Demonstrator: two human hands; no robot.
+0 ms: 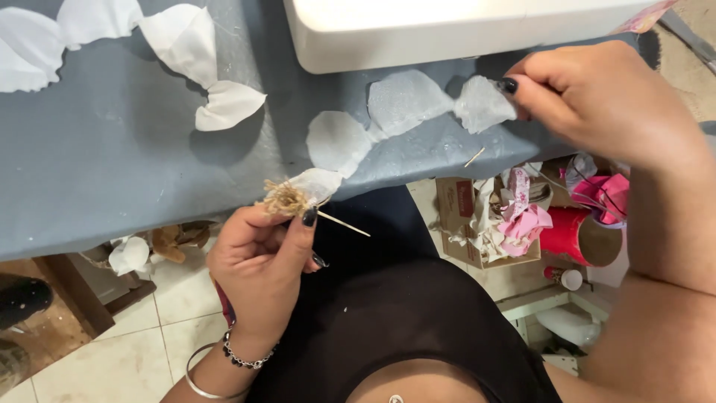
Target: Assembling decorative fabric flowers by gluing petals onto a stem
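left hand (261,261) pinching twine tuft (283,199), right hand (597,97) gripping petal strip (403,112)

Even soft daylight, mild shadows, sharp focus.

The grey table (112,149) is mostly free in its left middle, while the white machine (447,30) blocks the top and the strung white petals (403,112) lie across the right part.
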